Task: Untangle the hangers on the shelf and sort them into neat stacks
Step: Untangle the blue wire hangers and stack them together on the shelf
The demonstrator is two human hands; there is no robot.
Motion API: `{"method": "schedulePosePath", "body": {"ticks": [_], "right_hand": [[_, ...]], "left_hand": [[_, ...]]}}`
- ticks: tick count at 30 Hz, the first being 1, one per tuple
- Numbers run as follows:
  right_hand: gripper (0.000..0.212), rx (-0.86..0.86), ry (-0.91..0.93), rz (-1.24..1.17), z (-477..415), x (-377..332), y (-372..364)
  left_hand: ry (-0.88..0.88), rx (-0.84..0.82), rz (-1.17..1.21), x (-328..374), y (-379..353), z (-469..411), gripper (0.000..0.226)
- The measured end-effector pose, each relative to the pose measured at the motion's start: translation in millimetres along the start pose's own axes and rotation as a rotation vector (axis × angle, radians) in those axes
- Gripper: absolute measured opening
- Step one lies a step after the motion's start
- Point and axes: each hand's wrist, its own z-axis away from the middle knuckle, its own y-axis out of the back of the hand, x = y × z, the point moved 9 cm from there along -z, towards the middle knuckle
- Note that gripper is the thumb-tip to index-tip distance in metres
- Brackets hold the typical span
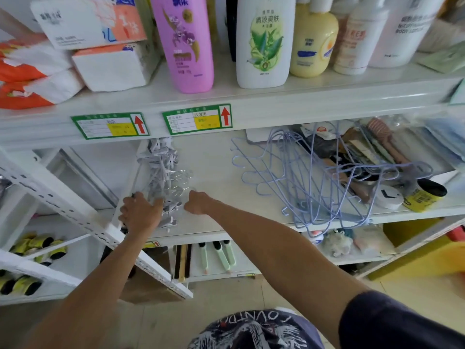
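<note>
Shop shelf (214,159) carries two lots — purple hangers (305,172) tangled well to the right, hooks pointing left, partly over the lip, and white hangers (161,172) stacked back to front between the grips. Left grip (139,212) curls round the stack's near end; right grip (198,204), nearer the purple ones, is curled at the stack's hooks — what it pinches is hidden.

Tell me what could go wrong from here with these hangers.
1. The blue wire hangers are tangled and overhang the shelf edge; a bump could drop them.
2. They reach close to the yellow can; pulling them may drag it off.
3. The white clip hangers at the left hand may snag by their hooks.
</note>
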Motion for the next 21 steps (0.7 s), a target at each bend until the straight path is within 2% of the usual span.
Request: {"method": "schedulePosePath", "body": {"ticks": [3, 5, 8, 11, 13, 15, 17, 19, 21], "right_hand": [[0.044, 0.117, -0.021, -0.057, 5, 28, 31], [0.037, 0.213, -0.054, -0.113, 12, 57, 60], [0.033, 0.377, -0.149, -0.167, 31, 112, 109], [0.033, 0.519, -0.23, -0.222, 55, 172, 150], [0.032, 0.585, -0.287, -0.198, 79, 210, 174], [0.043, 0.63, -0.398, -0.105, 101, 250, 192], [0.062, 0.683, -0.547, 0.017, 127, 289, 207], [0.074, 0.715, -0.67, 0.035, 151, 325, 217], [0.074, 0.719, -0.655, 0.014, 162, 348, 223]], "left_hand": [[-0.095, 0.097, -0.011, 33, 11, 4, 0.052], [-0.178, 0.121, 0.011, 61, 8, 6, 0.048], [-0.266, 0.06, 0.08, 108, -14, 11, 0.042], [-0.324, -0.095, 0.197, 155, -47, 27, 0.031], [-0.303, -0.247, 0.272, 186, -76, 44, 0.026], [-0.27, -0.449, 0.272, 212, -113, 65, 0.034], [-0.258, -0.602, 0.26, 237, -142, 89, 0.045], [-0.229, -0.685, 0.32, 262, -159, 115, 0.043], [-0.215, -0.71, 0.391, 287, -167, 138, 0.04]]}}
